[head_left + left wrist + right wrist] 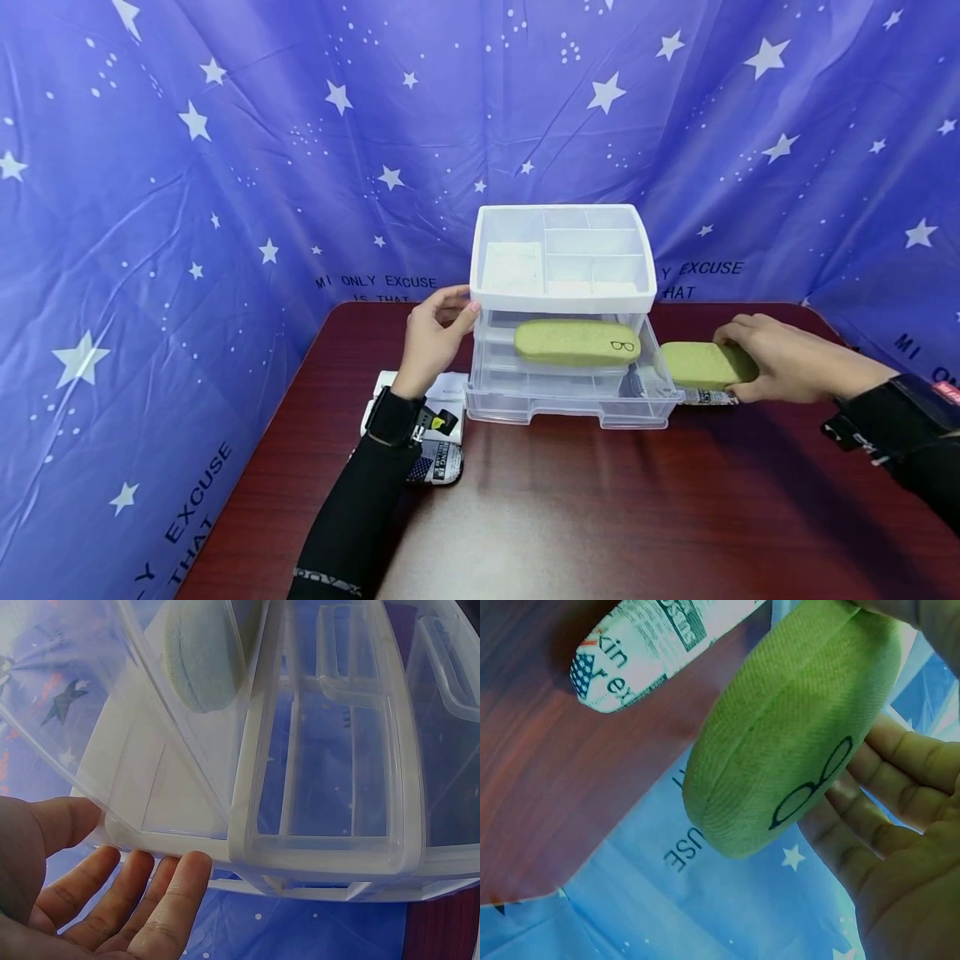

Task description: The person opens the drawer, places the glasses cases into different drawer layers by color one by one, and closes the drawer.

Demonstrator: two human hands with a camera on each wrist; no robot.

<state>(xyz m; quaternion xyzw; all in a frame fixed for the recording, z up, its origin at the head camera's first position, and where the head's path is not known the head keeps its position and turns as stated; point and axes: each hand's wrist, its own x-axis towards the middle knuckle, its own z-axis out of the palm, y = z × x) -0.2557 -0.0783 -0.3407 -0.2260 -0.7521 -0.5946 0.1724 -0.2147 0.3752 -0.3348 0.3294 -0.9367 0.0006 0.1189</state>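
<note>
A white drawer organizer (pixel 562 302) with a compartmented top stands on the table, one clear drawer (pixel 495 407) pulled out. In that drawer lies a yellow-green glasses case (pixel 577 343) with printed spectacles. My left hand (pixel 438 333) touches the organizer's left side; in the left wrist view its fingertips (pixel 196 862) rest along the white frame, fingers loosely bent. At the organizer's right, my right hand (pixel 776 358) grips a second yellow-green glasses case (pixel 705 365), held between thumb and fingers. The right wrist view shows spectacles printed on this case (pixel 780 742) too.
Beneath the held case lies a newsprint-patterned case (pixel 708 397) on the red-brown table (pixel 570 508). Near the left forearm are a white case (pixel 448 385) and another newsprint-patterned case (pixel 442 462). A blue star-printed curtain (pixel 450 125) hangs behind and beside the table.
</note>
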